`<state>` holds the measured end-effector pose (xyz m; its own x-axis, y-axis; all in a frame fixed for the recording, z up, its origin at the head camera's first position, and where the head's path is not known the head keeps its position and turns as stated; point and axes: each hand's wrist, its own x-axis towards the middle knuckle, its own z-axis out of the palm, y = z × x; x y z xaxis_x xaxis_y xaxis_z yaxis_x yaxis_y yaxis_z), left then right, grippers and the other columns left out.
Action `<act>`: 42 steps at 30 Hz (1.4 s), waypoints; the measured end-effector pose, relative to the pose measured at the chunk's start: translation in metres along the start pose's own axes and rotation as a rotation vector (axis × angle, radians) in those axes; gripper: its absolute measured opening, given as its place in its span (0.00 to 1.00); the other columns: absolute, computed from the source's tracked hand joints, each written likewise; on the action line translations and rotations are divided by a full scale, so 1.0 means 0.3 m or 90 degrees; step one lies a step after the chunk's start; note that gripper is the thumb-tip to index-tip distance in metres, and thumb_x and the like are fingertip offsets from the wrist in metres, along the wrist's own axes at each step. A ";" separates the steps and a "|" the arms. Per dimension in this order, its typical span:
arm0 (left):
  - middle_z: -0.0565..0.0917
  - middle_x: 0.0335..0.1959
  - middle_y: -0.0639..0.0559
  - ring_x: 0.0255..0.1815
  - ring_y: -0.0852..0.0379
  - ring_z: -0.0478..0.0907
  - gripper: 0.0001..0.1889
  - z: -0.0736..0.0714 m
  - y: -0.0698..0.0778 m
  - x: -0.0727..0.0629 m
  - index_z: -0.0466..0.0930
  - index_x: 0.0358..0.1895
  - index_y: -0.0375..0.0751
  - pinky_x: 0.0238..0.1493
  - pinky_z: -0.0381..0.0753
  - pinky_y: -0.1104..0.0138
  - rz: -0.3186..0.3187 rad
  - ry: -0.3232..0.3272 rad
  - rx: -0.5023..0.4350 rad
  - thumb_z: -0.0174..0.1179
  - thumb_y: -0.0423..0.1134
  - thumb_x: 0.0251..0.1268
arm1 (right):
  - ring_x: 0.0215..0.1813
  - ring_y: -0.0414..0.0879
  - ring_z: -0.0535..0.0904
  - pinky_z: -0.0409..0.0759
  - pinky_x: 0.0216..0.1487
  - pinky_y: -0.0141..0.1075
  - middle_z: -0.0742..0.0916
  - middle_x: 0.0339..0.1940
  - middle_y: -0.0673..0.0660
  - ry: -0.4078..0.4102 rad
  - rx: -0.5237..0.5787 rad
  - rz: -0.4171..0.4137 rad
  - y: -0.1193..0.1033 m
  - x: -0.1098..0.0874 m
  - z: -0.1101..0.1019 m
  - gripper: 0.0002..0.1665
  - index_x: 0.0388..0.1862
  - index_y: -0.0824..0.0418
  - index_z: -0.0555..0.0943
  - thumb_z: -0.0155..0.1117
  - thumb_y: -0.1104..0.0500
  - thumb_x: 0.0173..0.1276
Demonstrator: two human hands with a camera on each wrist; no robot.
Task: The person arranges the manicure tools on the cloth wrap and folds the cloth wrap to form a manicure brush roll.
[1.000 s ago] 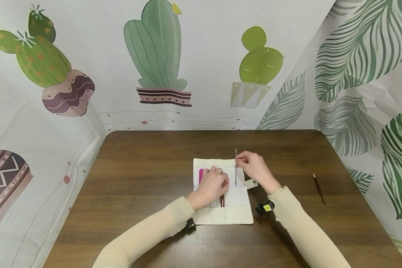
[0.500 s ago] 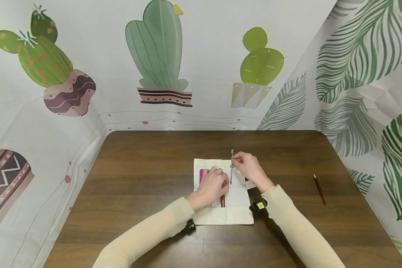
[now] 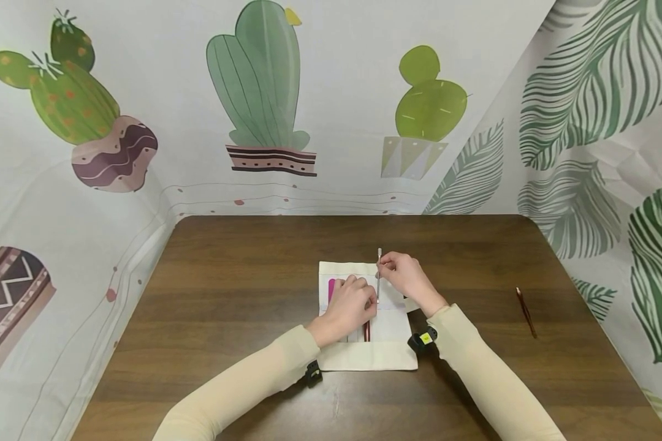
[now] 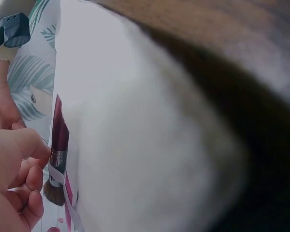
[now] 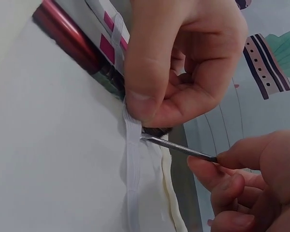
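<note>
A cream fabric roll pouch (image 3: 391, 356) lies unfolded on the table, with a white elastic band (image 5: 132, 169) across its inside. My left hand (image 3: 346, 306) pinches this band between thumb and finger, beside a makeup brush (image 4: 60, 128) with a dark red handle that sits under the band. With thumb and fingertips, my right hand (image 3: 410, 275) holds a thin metal cuticle pusher (image 5: 179, 148) by its far end. The pusher's flattened near tip is at the band's edge, just beside the left thumb; whether it has passed under is hard to tell.
A bright pink item (image 3: 331, 289) sits in the pouch, partly behind the left hand. Off to the right on the brown wooden table (image 3: 226, 275) lies a slender dark red-brown tool (image 3: 526, 312). A snap tab (image 4: 38, 102) sticks out from the pouch's side.
My right hand has moved left with the cuticle pusher, bringing it close to the left hand's fingers. The left hand keeps its place on the band.
</note>
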<state>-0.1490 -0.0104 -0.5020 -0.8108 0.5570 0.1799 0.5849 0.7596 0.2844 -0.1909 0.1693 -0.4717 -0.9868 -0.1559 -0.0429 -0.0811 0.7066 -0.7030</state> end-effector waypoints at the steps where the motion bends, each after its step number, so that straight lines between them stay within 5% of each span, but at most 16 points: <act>1: 0.80 0.32 0.60 0.41 0.56 0.74 0.02 0.000 0.000 0.000 0.88 0.34 0.53 0.46 0.70 0.57 0.000 0.000 0.000 0.68 0.42 0.65 | 0.39 0.51 0.82 0.77 0.40 0.40 0.91 0.38 0.60 -0.005 -0.001 0.002 0.000 0.000 0.002 0.12 0.49 0.67 0.85 0.62 0.60 0.77; 20: 0.79 0.32 0.60 0.41 0.56 0.73 0.02 -0.002 0.002 -0.002 0.88 0.34 0.52 0.46 0.70 0.57 -0.010 -0.002 -0.012 0.69 0.42 0.65 | 0.40 0.51 0.85 0.79 0.40 0.41 0.91 0.38 0.60 -0.031 -0.009 0.000 0.024 -0.031 0.028 0.09 0.46 0.65 0.85 0.64 0.60 0.74; 33: 0.79 0.32 0.59 0.41 0.56 0.73 0.02 -0.001 0.002 -0.002 0.88 0.34 0.51 0.46 0.70 0.57 -0.009 0.003 -0.008 0.69 0.42 0.64 | 0.31 0.47 0.76 0.71 0.33 0.37 0.88 0.29 0.53 -0.009 0.021 0.008 0.013 -0.036 0.032 0.13 0.41 0.62 0.87 0.60 0.54 0.78; 42: 0.79 0.32 0.60 0.40 0.56 0.74 0.02 0.000 0.002 0.000 0.88 0.33 0.52 0.46 0.70 0.57 -0.006 0.007 0.002 0.69 0.42 0.64 | 0.36 0.48 0.83 0.71 0.34 0.37 0.91 0.33 0.57 -0.009 0.041 0.026 0.011 -0.035 0.033 0.10 0.48 0.65 0.81 0.61 0.58 0.77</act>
<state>-0.1485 -0.0099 -0.5018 -0.8161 0.5467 0.1874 0.5778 0.7656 0.2828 -0.1793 0.1666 -0.4806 -0.9871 -0.1374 -0.0817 -0.0311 0.6665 -0.7448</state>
